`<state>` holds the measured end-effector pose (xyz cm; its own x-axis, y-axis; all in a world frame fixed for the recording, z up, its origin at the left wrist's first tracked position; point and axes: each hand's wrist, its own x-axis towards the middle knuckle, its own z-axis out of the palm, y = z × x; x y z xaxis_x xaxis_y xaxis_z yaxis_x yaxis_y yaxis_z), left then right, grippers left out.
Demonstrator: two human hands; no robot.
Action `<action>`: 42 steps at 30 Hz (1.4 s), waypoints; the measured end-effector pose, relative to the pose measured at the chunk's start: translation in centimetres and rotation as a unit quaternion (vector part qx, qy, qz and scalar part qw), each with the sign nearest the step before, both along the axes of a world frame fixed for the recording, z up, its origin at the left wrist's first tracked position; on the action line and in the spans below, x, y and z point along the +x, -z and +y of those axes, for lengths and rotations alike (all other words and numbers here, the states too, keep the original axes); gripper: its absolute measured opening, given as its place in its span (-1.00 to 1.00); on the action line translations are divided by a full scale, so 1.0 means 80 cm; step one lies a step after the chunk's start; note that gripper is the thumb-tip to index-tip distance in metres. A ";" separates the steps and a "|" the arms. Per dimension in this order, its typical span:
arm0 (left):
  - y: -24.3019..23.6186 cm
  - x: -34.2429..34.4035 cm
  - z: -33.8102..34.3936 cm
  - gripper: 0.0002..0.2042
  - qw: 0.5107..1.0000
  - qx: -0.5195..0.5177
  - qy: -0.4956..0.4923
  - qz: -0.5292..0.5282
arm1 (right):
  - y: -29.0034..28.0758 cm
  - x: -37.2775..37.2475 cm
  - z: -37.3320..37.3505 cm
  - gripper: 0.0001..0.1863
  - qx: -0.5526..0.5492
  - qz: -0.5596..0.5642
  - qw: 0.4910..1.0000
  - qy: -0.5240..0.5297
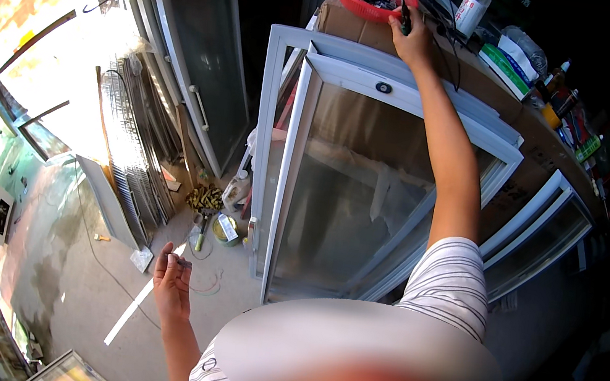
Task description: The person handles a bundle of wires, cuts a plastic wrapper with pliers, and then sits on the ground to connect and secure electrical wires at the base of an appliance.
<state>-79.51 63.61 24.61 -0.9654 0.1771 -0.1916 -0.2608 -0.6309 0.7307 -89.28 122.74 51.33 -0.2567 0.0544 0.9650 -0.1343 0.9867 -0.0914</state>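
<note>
My right hand [415, 41] reaches far forward, its fingers closed round a slim dark tool [405, 19] with a greenish part, its kind unclear. It is beside a red plastic basket [371, 13] holding several small dark and metallic pieces. Lower left, my left hand [171, 292] is raised with its fingers pinching a small dark piece [182, 261]. Thin reddish wires [213, 285] show next to it. Under my right arm stands a white-framed glass door [369, 199] with a small dark oval fitting [384, 88] in its top rail.
A cardboard-covered surface [349, 28] bears a clear bottle [472, 12], a tissue box [506, 70] and several tools. Another framed glass panel [207, 54] leans at the left, near metal strips [140, 123]. A tin [225, 230] and a brush [201, 235] are on the floor.
</note>
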 end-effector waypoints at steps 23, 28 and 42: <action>-0.406 -0.277 0.469 -0.66 0.520 -0.467 -0.071 0.712 | 0.005 -0.003 -0.009 -0.74 0.025 0.058 0.997 0.039; -0.440 -0.332 0.558 -0.60 0.364 -0.621 -0.077 0.689 | 0.006 0.003 -0.013 -0.73 0.032 0.055 0.997 0.042; -0.449 -0.388 0.572 -0.62 0.486 -0.565 0.000 0.666 | 0.014 -0.009 -0.006 -0.71 0.027 0.094 0.995 0.006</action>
<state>-110.51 109.38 60.51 -0.3657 0.6858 0.6293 0.9196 0.3705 0.1307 -89.97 122.22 50.24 -0.0711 0.0043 0.9975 -0.1313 0.9912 -0.0136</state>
